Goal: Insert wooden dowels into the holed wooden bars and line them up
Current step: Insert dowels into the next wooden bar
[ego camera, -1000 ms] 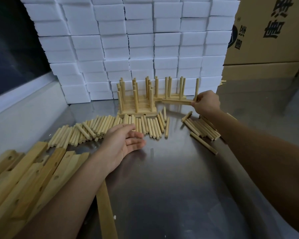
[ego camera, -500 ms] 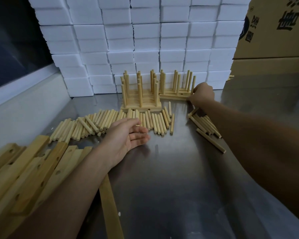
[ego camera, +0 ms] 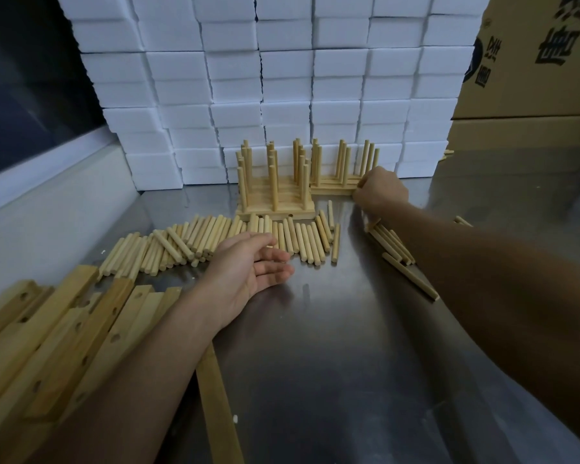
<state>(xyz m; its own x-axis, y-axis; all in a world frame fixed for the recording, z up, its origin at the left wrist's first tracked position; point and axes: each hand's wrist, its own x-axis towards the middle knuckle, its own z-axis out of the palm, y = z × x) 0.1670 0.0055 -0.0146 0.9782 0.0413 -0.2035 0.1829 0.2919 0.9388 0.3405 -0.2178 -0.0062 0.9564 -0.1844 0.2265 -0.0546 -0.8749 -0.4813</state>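
Set down now against the finished row at the back of the table: doweled bar, right hand still gripping its end, left hand resting open beside loose dowels.

Bare steel table lies between loose dowels and bars.

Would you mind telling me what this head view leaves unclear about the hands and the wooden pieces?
- Right hand: seen from the back, so its fingertips and exact grip on the front dowelled bar are hidden.
- Holed bars: cut off by the left and bottom edges; their count is unknowable.
- Rear bars of the dowelled rows: screened by the upright dowels in front.
- Right-side loose dowels: partly under the right forearm.
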